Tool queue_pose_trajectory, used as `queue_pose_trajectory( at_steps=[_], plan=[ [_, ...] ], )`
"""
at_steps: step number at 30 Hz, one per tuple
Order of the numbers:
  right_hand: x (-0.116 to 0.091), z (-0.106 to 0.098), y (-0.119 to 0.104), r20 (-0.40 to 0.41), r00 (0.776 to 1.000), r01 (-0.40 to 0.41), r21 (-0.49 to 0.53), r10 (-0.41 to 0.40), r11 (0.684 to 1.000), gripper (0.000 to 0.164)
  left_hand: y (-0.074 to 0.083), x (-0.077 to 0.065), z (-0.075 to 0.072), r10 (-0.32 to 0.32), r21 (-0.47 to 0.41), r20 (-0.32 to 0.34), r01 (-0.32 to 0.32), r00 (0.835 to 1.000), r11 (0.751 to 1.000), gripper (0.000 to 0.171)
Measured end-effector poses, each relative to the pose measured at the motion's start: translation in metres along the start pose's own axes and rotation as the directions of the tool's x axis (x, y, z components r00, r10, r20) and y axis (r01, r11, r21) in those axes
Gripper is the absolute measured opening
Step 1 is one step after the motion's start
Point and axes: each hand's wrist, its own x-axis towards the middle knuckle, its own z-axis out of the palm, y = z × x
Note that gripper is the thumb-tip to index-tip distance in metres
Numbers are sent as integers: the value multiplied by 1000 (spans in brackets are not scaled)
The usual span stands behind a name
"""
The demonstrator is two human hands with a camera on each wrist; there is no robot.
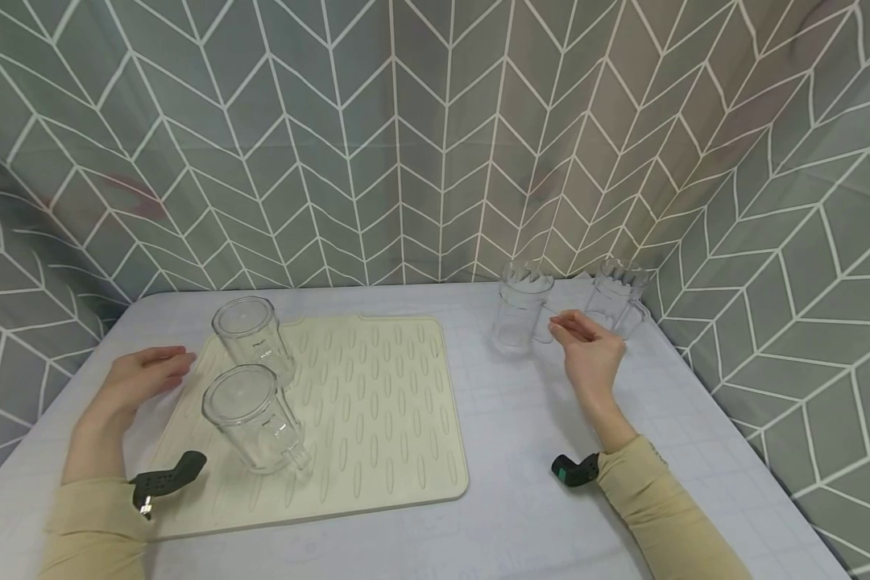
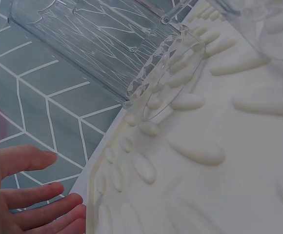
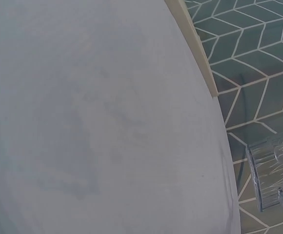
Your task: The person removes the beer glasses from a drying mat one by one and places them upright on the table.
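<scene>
Two clear glass mugs, the nearer mug (image 1: 250, 419) and the farther mug (image 1: 254, 338), stand upside down on the left part of a cream ridged mat (image 1: 377, 403). My left hand (image 1: 145, 377) is just left of them, fingers loosely extended and holding nothing; the left wrist view shows its fingers beside the mat's edge. At the back right, two similar mugs stand upright with scalloped rims. My right hand (image 1: 590, 346) has its thumb and fingers curled together at the handle of the left one of these, the upright mug (image 1: 518, 310). The right wrist view does not show the hand.
Another upright mug (image 1: 616, 290) stands behind my right hand, near the table's right edge. A white cloth (image 1: 507, 483) covers the table. A grey curtain (image 1: 420, 145) with white chevron lines closes off the back and sides.
</scene>
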Motion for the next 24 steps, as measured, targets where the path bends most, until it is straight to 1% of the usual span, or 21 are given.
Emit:
queue_pose_trajectory(
  at_steps=[6,12,15,21,24],
  plan=[
    [3,-4,3,-24,1000,-13,-44,12,999,18,-2,1,0,37,17,10,-37,999,999,80],
    [7,-8,5,-41,998,-41,-66,38,997,19,-6,3,1,70,-18,19,-69,997,997,80],
    [8,-10,6,-50,997,-60,-59,57,996,20,-8,4,2,90,-41,18,-89,996,995,79],
    [11,-12,8,-96,994,-60,-33,57,998,17,-13,5,3,129,-78,15,-127,992,989,75],
    [12,-13,11,-119,991,-65,-12,63,998,18,-14,5,3,142,-91,16,-140,990,986,74]
  ],
)
